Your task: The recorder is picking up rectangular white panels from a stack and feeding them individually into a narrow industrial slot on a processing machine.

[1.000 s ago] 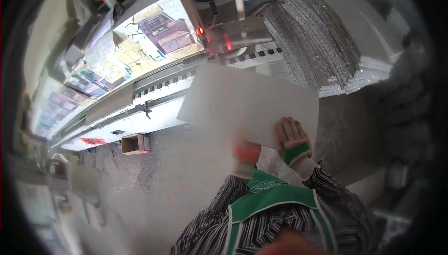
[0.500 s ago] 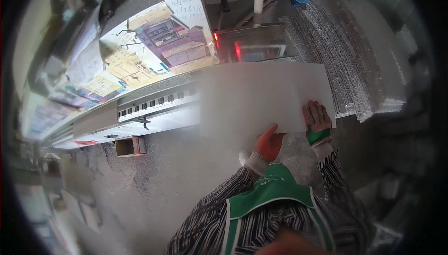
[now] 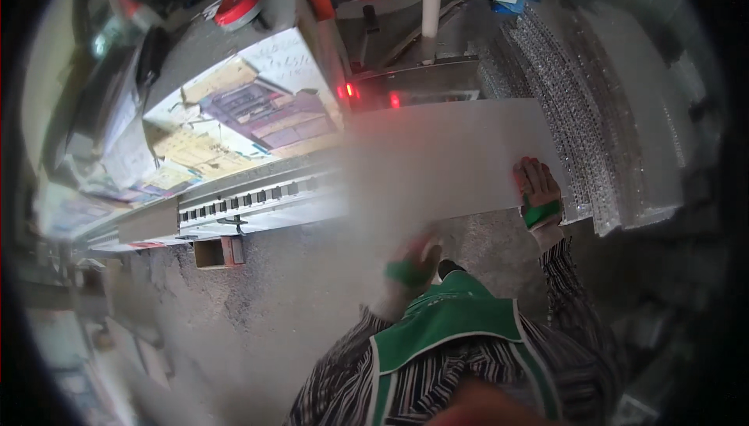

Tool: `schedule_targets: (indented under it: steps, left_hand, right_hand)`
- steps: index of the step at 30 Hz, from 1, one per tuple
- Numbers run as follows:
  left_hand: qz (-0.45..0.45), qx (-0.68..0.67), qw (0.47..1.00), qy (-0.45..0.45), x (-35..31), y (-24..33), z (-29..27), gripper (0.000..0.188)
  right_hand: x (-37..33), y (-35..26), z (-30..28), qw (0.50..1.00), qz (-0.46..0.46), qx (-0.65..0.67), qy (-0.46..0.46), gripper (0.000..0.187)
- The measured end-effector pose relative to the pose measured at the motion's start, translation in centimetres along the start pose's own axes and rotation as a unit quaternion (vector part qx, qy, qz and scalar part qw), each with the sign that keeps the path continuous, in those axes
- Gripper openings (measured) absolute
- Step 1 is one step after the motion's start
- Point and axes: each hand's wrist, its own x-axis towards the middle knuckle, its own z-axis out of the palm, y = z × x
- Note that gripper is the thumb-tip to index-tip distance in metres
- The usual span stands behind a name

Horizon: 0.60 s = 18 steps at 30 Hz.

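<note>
Right hand is lying flat, fingers outstretched, on the sheet by its right edge; left hand is showing blurred off the near edge, so I'm failing to tell its grip; I'm seeing the stack bordering the sheet's right, floor stretching leftward

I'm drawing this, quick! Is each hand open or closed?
Left hand: too blurred to tell.
Right hand: open, resting on the white sheet.
</note>
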Motion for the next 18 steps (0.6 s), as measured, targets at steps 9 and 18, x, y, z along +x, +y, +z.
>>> schedule_targets:
  steps: [9, 18]
  left_hand:
    - [0.051, 0.528, 0.847, -0.037, 7.8, -0.9, -7.1, 0.067]
    - [0.015, 0.522, 0.853, -0.015, 12.4, -2.0, -6.1, 0.066]
  right_hand:
    - [4.4, 0.9, 0.1, 0.999, -0.042, 0.034, -0.009, 0.067]
    - [6.6, 3.4, 1.3, 0.996, -0.043, 0.078, -0.026, 0.070]
